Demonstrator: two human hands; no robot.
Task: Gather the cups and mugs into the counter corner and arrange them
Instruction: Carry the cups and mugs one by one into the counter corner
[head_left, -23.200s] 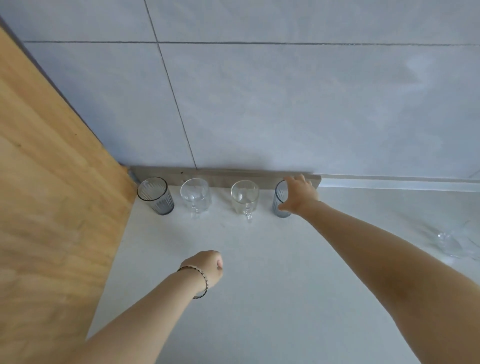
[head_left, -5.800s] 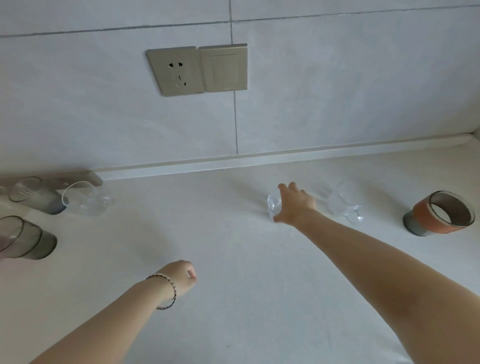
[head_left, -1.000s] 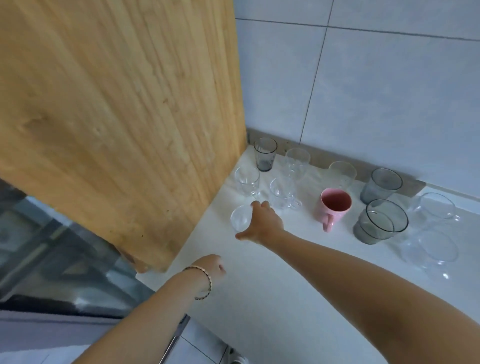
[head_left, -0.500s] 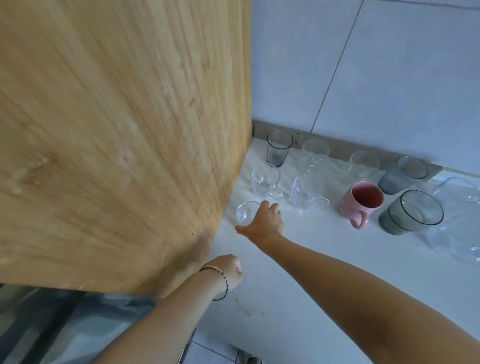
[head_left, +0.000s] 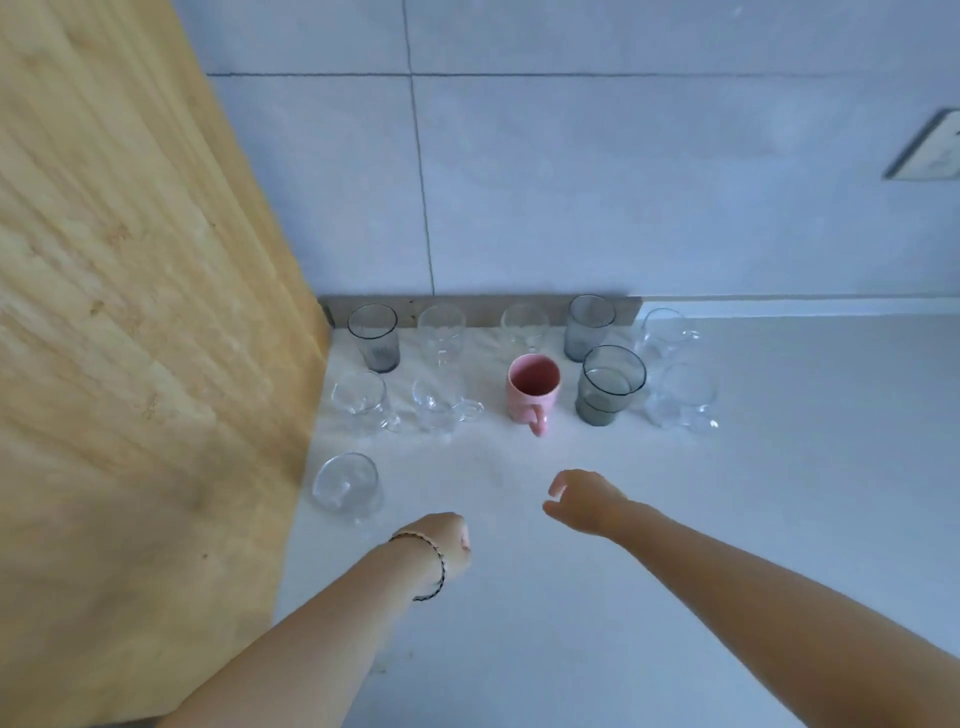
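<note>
White counter (head_left: 571, 623) was overhung by the fingers (head_left: 558, 488) of the right hand (head_left: 584, 501). They were loosely curled, with the thumb held apart from them, and nothing was gripped. Just beside it, the left hand (head_left: 451, 540) was balled into a fist around nothing, and a dark corded bracelet (head_left: 434, 569) was worn at its wrist.

Nearest the fingers, 1 lone glass cup (head_left: 345, 486) was set close against the wooden panel (head_left: 130, 312), upright with its mouth up. Further out, 2 rows of 5 vessels were lined up into the corner, every long axis vertical.

In the nearer row were placed the first clear mug (head_left: 361, 408) and the second clear mug (head_left: 439, 405), whose handle was turned to the right. Next came the pink mug (head_left: 533, 387), with its handle pointed back at the person, then the large grey tumbler (head_left: 610, 384) and the third clear mug (head_left: 683, 397).

Along the grey strip (head_left: 483, 305) at the foot of the tiled wall (head_left: 571, 182) were ranged the ribbed grey tumbler (head_left: 373, 338), in the corner itself, and the clear glass (head_left: 441, 335). After these stood the second clear glass (head_left: 524, 332), the smaller grey tumbler (head_left: 589, 325) and the handled clear cup (head_left: 665, 332).

At the right edge a wall plate (head_left: 930, 150) was caught, too blurred for any marking to be read.
</note>
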